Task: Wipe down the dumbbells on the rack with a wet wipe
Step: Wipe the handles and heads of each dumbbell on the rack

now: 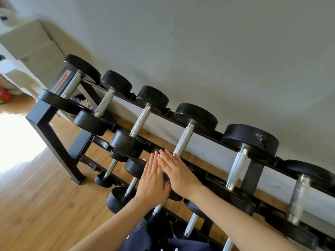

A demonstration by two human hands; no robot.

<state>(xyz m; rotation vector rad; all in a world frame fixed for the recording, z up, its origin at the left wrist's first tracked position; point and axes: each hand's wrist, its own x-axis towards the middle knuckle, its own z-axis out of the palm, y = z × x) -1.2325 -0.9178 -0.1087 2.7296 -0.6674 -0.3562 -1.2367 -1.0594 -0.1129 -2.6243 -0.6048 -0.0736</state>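
1. Low centre of the frame: left hand (153, 180) and right hand (178, 173), fingers straight and flat, side by side, holding nothing.
2. Under the right fingertips: near end of a knurled dumbbell (184, 140) on the upper tier of the black rack (54, 134).
3. Beyond: grey wall (199, 42); no wipe discernible.

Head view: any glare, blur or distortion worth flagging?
Head view: frame strongly tilted, wide-angle bending the black metal dumbbell rack; wooden floor blown out by glare at left; chrome-handled dumbbell at right smeared; flat left hand and right hand fairly sharp.
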